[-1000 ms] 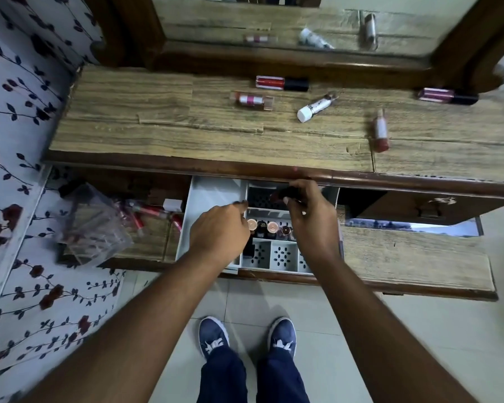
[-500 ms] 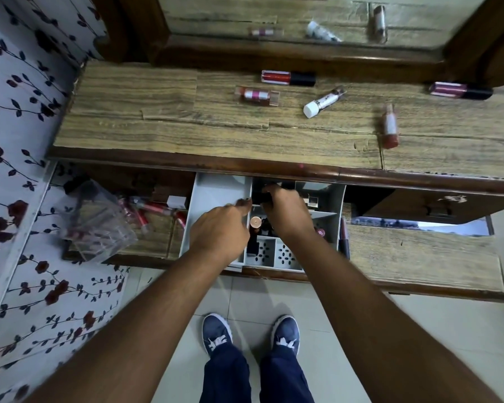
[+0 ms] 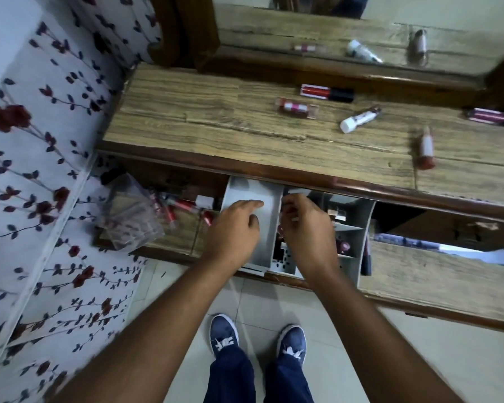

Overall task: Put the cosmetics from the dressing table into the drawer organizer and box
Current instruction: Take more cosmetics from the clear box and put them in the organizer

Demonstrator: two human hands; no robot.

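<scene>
The white drawer organizer (image 3: 249, 191) sits in the open drawer under the dressing table top (image 3: 186, 117). My left hand (image 3: 232, 229) rests over its bare left compartment, index finger stretched forward, holding nothing. My right hand (image 3: 306, 231) reaches into the divided compartments with its fingers curled down; what lies under them is hidden. On the table top lie a red gloss with a black cap (image 3: 326, 93), a pink tube (image 3: 296, 107), a white-capped tube (image 3: 360, 120), a red lipstick (image 3: 427, 149) and a pink gloss (image 3: 492, 116).
A clear plastic box (image 3: 128, 218) lies tilted in the drawer's left part beside several red cosmetics (image 3: 184, 205). A mirror (image 3: 346, 33) stands behind the table. A floral bedsheet (image 3: 35, 170) runs along the left. The drawer front (image 3: 437, 274) juts out to the right.
My right hand, which held a dark cosmetic above the organizer, has gone down into its compartments. My left hand shifted slightly left over the bare compartment. The camera moved closer.
</scene>
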